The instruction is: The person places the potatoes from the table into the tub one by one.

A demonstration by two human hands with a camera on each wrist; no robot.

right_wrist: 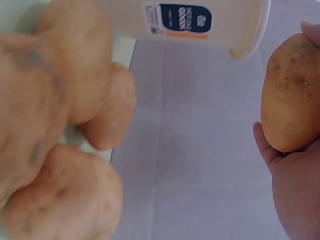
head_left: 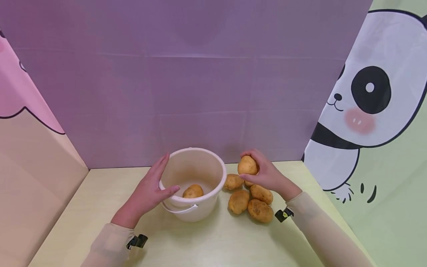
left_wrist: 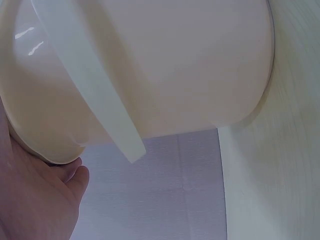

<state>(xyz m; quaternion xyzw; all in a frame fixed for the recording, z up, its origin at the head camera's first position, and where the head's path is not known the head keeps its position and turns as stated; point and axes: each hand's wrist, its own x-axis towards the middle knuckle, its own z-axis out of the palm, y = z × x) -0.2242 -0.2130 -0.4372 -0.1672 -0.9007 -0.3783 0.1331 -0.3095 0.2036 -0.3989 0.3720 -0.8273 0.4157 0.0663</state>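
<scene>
A pale pink plastic bucket (head_left: 197, 215) stands upright on the table with its mouth facing up and its handle hanging down the near side. One potato (head_left: 192, 191) lies at the bottom inside. My left hand (head_left: 151, 189) grips the bucket's left rim, thumb over the near edge. In the left wrist view the fingertips (left_wrist: 77, 180) show beside the rim. My right hand (head_left: 263, 172) holds a potato (head_left: 247, 165) between thumb and fingers, raised over the potatoes on the table. The right wrist view shows dark specks on this held potato (right_wrist: 292, 95).
Several loose potatoes (head_left: 238, 202) lie in a cluster just right of the bucket. A purple cloth backdrop (head_left: 200, 92) rises behind the pale wooden table (head_left: 213, 248). Printed side panels flank it, with a panda (head_left: 387, 122) on the right. The bucket carries a dark label (right_wrist: 186, 19).
</scene>
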